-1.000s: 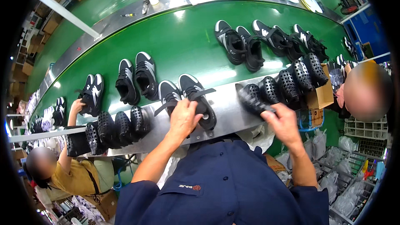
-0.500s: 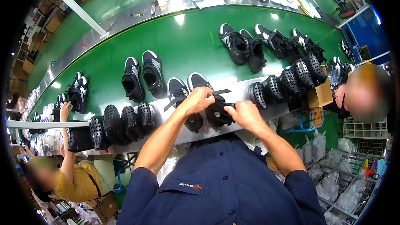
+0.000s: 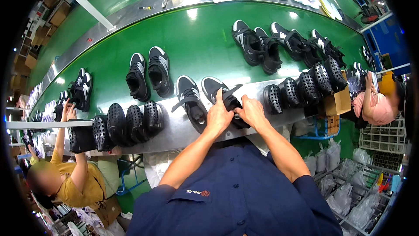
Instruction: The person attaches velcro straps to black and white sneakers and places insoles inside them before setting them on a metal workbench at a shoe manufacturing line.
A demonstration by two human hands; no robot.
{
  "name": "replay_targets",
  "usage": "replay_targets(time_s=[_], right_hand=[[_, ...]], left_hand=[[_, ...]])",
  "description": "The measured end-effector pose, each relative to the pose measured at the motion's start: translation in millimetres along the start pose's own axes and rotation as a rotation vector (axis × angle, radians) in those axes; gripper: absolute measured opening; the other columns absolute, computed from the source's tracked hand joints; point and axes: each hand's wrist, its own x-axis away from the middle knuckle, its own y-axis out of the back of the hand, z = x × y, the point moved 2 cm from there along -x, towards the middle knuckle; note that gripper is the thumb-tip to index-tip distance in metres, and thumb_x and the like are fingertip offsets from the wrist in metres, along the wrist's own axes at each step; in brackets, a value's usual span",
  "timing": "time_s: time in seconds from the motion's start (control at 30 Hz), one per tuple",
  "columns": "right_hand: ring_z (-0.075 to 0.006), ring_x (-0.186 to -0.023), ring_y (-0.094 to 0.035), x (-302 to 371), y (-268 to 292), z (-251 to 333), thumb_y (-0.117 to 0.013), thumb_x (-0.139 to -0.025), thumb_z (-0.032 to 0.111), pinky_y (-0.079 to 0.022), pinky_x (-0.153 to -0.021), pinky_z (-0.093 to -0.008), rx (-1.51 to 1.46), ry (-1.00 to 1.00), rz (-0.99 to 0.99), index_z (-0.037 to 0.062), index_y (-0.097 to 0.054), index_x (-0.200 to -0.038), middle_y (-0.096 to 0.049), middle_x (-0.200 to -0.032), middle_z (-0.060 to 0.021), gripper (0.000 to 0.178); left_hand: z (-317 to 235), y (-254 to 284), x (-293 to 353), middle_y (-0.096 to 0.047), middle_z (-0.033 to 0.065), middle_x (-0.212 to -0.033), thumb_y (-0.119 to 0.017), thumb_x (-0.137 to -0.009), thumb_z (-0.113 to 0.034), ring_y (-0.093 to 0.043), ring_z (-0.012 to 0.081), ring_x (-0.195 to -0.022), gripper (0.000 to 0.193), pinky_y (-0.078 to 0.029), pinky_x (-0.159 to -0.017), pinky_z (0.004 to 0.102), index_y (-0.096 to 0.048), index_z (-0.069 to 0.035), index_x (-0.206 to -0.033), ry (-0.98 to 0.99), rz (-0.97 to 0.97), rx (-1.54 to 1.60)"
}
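In the head view, the right hand (image 3: 252, 113) pinched the back rim of a black shoe (image 3: 212, 86) with a gray toe. The left hand (image 3: 219, 116) touched the shoe's other side, one finger pointing up; nobody could tell how tightly the rest of it closed. The shoe sat right in front of the dark blue shirt (image 3: 231, 183), its toe reaching out over the green table (image 3: 192, 35). Just left of it, a matching shoe (image 3: 188, 96) had its heel on the metal shelf (image 3: 181, 142), near the edge by the shirt. Black blocks with holes (image 3: 309, 88) closed in the right side, and more holey blocks (image 3: 116, 124) stood farther left. Straight ahead, a wide green stretch gave room between the left pair of shoes (image 3: 159, 70) and the right-hand shoes (image 3: 248, 44).
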Motion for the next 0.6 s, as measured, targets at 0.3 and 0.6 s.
replay_targets(time_s=[0.3, 0.6], right_hand=[[-0.0460, -0.079, -0.073, -31.2, -43.2, -12.3, -0.065, -0.077, 0.015, -0.058, -0.075, -0.0556, 0.036, 0.024, -0.157, 0.0014, -0.069, -0.092, -0.073, -0.083, -0.0262, 0.020], [-0.0488, -0.082, -0.072, -23.4, -38.3, 0.8, -0.072, -0.085, 0.028, -0.058, -0.078, -0.0550, 0.037, 0.069, -0.076, -0.0018, -0.071, -0.089, -0.072, -0.083, -0.0293, 0.030]], left_hand=[[-3.1, 26.4, 39.4, -0.070, 0.0228, -0.099, -0.077, -0.086, -0.017, -0.069, 0.0425, -0.093, 0.066, -0.056, -0.081, 0.0497, -0.049, -0.008, -0.146, -0.157, -0.221, -0.109], [113.3, 35.5, 40.4, -0.058, 0.0318, -0.140, -0.072, -0.077, -0.014, -0.055, 0.0454, -0.133, 0.079, -0.044, -0.112, 0.0469, -0.047, 0.002, -0.150, 0.266, -0.190, 0.277]])
